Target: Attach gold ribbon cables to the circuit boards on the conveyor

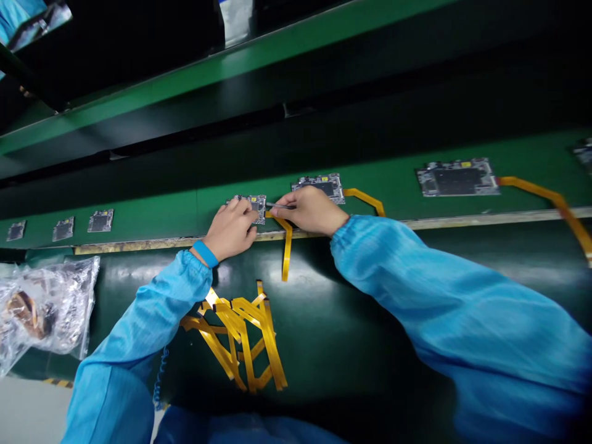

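My left hand (pixel 234 229) is bent over a small circuit board (pixel 261 208), gripping it with the fingers on its top and the thumb near its front edge. In my right hand (pixel 311 211) is a pair of slim grey metal tweezers (pixel 281 206), pinched between thumb and fingers, tips at the board's right end. An orange flat flex cable (pixel 287 246) runs from that end and hangs over the bench edge. Just behind my right hand lies another board (pixel 335 185), with its own flex cable (pixel 367 196). My left wrist wears a blue band (pixel 205 253).
A pile of loose flex cables (pixel 250 333) lies on the dark green surface before me. Several more boards line the green strip, including one at left (pixel 100 221) and one with a cable at right (pixel 457 177). A clear plastic bag (pixel 69 302) sits far left.
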Action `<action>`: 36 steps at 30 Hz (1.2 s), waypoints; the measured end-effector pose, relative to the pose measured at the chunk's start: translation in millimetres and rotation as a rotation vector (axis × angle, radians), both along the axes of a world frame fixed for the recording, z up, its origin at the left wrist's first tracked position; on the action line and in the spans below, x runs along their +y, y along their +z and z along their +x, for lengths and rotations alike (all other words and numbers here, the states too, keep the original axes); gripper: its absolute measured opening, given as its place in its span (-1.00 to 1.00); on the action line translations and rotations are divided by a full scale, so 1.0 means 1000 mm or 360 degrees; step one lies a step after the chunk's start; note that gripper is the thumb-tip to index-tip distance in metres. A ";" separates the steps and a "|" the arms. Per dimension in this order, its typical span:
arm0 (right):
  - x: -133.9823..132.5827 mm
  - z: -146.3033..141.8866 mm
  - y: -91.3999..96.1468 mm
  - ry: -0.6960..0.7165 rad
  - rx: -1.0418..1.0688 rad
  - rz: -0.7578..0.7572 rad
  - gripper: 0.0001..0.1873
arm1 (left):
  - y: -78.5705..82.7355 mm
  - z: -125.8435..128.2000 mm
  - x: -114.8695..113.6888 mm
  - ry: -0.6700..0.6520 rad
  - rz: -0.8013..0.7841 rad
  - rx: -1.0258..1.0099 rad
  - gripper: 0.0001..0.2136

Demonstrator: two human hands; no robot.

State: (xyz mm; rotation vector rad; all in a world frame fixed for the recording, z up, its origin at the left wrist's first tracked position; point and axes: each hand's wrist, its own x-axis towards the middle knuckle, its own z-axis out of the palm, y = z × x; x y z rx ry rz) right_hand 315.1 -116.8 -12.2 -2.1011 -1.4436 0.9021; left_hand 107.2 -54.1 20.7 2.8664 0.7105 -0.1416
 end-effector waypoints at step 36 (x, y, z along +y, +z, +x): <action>-0.023 0.022 0.006 0.0185 -0.0712 -0.0020 -0.71 | -0.006 0.045 -0.052 -0.0085 0.0332 0.0228 -0.36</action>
